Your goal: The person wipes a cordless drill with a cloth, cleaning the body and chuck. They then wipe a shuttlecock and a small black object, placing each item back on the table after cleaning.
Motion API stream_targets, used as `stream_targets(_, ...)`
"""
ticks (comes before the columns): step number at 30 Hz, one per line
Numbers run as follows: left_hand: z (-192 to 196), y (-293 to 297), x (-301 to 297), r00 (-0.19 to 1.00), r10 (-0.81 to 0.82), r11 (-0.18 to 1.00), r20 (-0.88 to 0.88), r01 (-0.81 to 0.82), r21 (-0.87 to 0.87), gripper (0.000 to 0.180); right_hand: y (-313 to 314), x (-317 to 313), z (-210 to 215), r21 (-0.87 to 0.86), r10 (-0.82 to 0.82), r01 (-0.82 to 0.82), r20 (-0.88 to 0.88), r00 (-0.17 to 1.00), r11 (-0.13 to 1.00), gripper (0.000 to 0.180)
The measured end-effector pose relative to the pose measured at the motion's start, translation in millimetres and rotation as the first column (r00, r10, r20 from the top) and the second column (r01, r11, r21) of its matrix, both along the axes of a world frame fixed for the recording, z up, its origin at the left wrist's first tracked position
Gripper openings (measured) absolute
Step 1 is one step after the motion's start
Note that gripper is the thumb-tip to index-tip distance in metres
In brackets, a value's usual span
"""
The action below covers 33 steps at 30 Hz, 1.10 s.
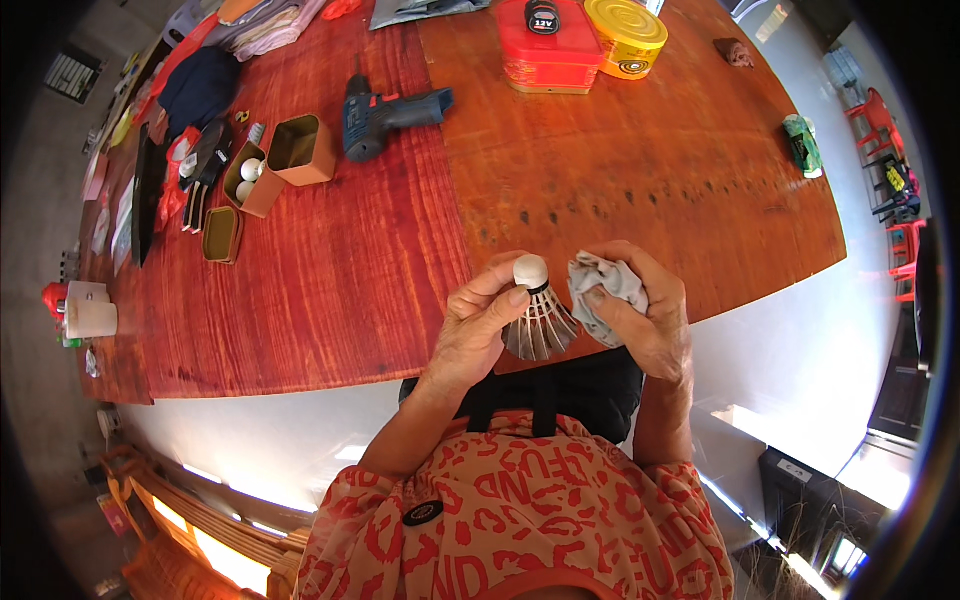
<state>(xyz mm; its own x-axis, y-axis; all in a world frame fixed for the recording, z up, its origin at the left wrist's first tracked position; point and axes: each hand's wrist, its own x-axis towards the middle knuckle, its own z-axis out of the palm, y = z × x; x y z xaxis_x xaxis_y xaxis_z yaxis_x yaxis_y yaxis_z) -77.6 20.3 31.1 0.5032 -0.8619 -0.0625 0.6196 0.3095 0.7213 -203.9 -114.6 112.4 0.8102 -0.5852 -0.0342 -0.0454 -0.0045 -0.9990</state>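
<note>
My left hand (478, 325) grips a feathered shuttlecock (538, 312) by its base, white cork tip pointing up and away from me. Beside it, my right hand (640, 310) is closed around a crumpled grey cloth (600, 290) that touches the shuttlecock's side. Both hands hover over the near edge of a reddish wooden table (360, 270).
On the table lie a blue cordless drill (385, 112), a red box (548, 55), a yellow round tin (625, 35), brown open boxes (275, 160) with white balls, dark rackets and clothes at the far left, and a green item (802, 143) at the right. White cups (88, 312) stand left.
</note>
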Motion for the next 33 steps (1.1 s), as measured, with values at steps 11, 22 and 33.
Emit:
stream_targets(11,7.5,3.9,5.1,0.999,-0.031,1.0,0.035,0.031,0.001,0.041,-11.7,-7.2,-15.5,-0.092,0.245,-0.257,-0.123,0.962,0.962,0.021)
stream_targets(22,11.6,-2.5,3.0,0.998,-0.002,0.999,-0.064,-0.001,-0.04,0.041,5.1,9.0,-22.6,-0.047,0.164,-0.166,-0.053,0.985,0.985,0.03)
stream_targets(33,9.6,-7.9,-3.2,0.998,0.059,0.998,-0.001,-0.059,-0.016,0.031,2.5,6.7,-13.7,-0.455,-0.008,0.05,0.094,0.996,0.889,0.035)
